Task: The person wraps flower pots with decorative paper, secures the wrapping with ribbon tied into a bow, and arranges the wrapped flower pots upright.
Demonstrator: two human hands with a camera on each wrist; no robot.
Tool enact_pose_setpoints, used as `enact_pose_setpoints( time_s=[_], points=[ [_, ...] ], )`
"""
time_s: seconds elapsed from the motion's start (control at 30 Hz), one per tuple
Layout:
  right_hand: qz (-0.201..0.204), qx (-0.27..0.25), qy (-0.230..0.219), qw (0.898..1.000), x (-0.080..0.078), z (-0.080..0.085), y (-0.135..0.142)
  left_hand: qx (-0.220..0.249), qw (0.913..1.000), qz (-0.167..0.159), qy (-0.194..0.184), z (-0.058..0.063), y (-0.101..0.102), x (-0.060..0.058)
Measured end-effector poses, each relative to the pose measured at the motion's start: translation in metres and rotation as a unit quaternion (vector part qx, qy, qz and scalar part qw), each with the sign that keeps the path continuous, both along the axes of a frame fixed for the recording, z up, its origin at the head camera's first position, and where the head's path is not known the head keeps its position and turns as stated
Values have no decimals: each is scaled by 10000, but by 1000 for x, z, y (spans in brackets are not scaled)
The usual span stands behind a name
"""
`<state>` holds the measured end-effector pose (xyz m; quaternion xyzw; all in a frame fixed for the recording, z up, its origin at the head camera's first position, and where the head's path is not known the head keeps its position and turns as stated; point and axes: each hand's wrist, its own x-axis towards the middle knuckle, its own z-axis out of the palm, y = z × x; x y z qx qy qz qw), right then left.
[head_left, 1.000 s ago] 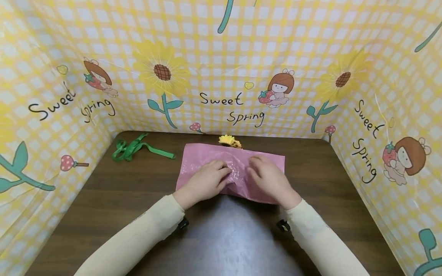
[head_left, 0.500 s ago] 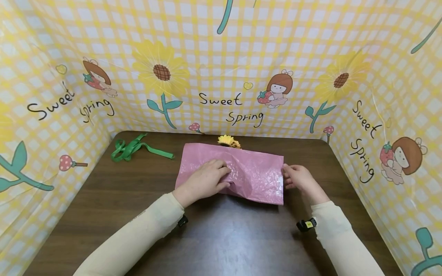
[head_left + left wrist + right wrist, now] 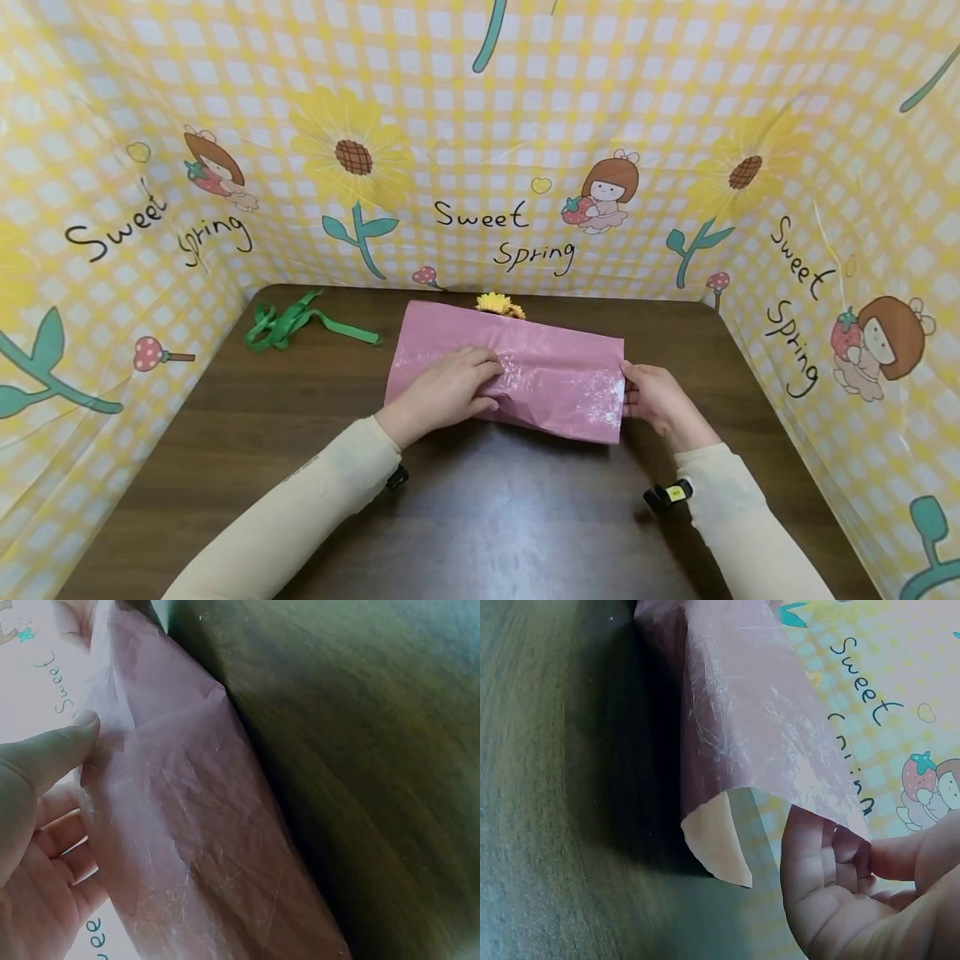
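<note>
Fingers of the right hand point(image 3: 660, 404) pinch the right edge of the pink wrap point(image 3: 562, 387); the left hand point(image 3: 444, 390) curls loosely round its middle. I see yellow flowers point(image 3: 492, 303) at its far edge, green ribbon point(image 3: 279, 327) well left, wide bench point(image 3: 487, 508) before it.

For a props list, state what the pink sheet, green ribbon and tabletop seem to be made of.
Pink sheet: coated paper or plastic film, glossy; wrinkles catch white glints, but which it is stays open.
Green ribbon: likely fabric, possibly plastic, perhaps with a slight sheen; it lies as a flat strip in loose loops.
Tabletop: wood or wood-look laminate, semi-gloss; brown grain and a pale reflection show.
</note>
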<state>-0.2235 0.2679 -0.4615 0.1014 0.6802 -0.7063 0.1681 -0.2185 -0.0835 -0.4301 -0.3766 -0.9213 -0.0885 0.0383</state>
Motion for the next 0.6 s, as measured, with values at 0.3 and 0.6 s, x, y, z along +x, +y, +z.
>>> enact_pose_setpoints(
  time_s=[0.3, 0.6],
  points=[
    [716, -169, -153, 9972, 6, -1, 3, 91, 9999, 142, -37, -1, -1, 0],
    [1476, -376, 220, 9881, 16, -8, 16, 11, 10000, 42, -2, -2, -1, 0]
  ],
)
